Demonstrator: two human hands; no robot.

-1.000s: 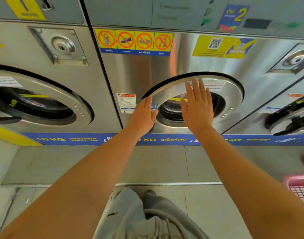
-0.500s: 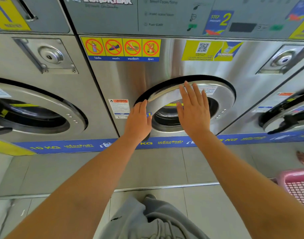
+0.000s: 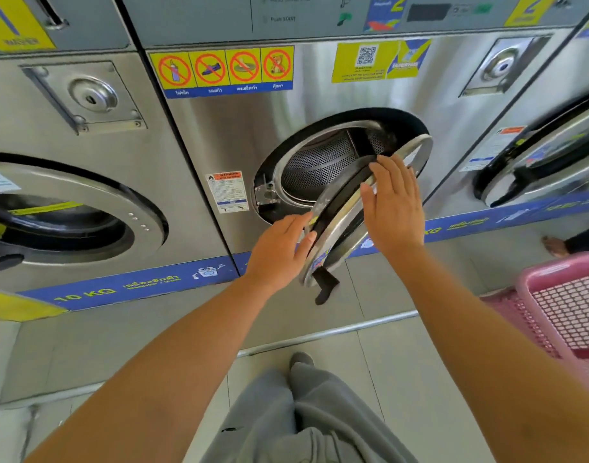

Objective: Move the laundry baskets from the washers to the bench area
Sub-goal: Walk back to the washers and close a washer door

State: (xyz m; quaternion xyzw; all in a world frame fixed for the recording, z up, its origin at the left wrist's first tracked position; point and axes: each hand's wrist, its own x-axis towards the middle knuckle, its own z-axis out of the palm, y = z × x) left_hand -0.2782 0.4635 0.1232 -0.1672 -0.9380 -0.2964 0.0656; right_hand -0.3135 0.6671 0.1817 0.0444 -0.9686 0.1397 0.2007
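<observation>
A pink plastic laundry basket point(image 3: 536, 289) with mesh walls stands on the floor at the right edge, partly cut off by the frame. Neither hand touches it. The middle washer's round steel door point(image 3: 336, 238) stands half open, hinged on its right side, and shows the perforated drum point(image 3: 319, 162) behind it. My left hand point(image 3: 279, 248) curls its fingers around the door's lower left rim, just above the black handle point(image 3: 324, 285). My right hand point(image 3: 393, 205) lies flat on the door's outer face with its fingers apart.
Steel washers stand in a row on a raised tiled step point(image 3: 319, 335). The left washer door point(image 3: 69, 212) is shut, and the right one point(image 3: 536, 168) is ajar. Another person's foot point(image 3: 553, 245) shows behind the basket. My grey trousers point(image 3: 303, 412) are below.
The middle washer door has swung from shut to half open, towards me and the right. Both hands moved with it. The view shifted left, showing more of the pink basket.
</observation>
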